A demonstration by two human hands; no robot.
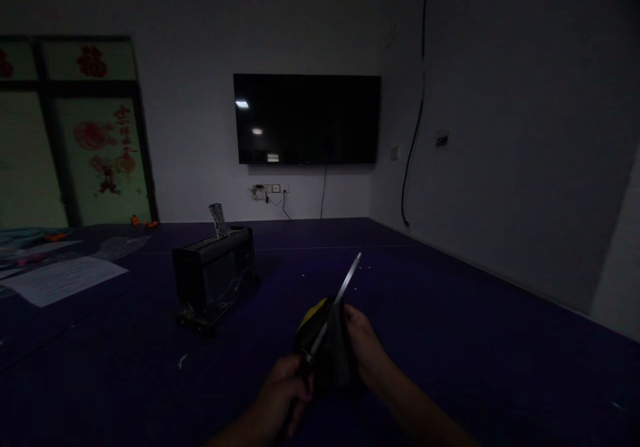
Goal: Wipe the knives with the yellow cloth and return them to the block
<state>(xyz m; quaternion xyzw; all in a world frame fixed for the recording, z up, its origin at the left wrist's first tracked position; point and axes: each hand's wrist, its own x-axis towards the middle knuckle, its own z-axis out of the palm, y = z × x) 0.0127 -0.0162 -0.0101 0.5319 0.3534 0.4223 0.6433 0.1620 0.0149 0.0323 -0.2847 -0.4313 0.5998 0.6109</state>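
Observation:
My left hand [283, 394] is closed around the dark handle of a long silver rod [349, 279]. The rod slants up and to the right, ending in a thinner tip; whether it is a screwdriver or some other tool I cannot tell. Behind and below it is a dark, soft-looking pouch-like thing [341, 350] with a yellow patch on its upper left. My right hand [364, 340] grips this dark thing by its right side, fingers partly hidden behind it. The rod crosses in front of its upper part. Dim light hides the lower part.
A black box-shaped appliance [215, 274] stands on the purple floor [430, 340], a patterned cylinder [218, 220] on top. Printed paper [67, 279] and clear plastic [120, 246] lie at left. A television [307, 119] hangs on the far wall; a cable [413, 144] dangles at right.

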